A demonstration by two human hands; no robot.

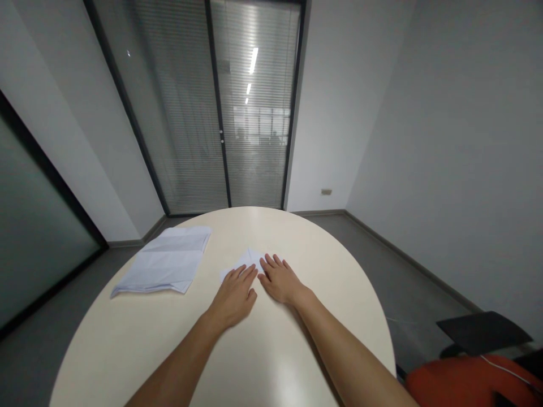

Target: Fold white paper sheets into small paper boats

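Observation:
A small folded sheet of white paper (249, 257) lies near the middle of the round table, its far edge rising to a point with a crease line down from it. Across its left part rests my left hand (236, 292), fingers stretched out and thumb apart. My right hand (280, 278) lies flat over the paper's right side, fingers spread. Both hands hide the near part of the paper. Neither hand grips anything.
To the left on the cream round table (254, 350) lies a stack of creased white paper sheets (165, 260). An orange chair (466, 381) with a black armrest (483, 329) stands at the lower right. Beyond the table is a glass partition (186, 113) with blinds.

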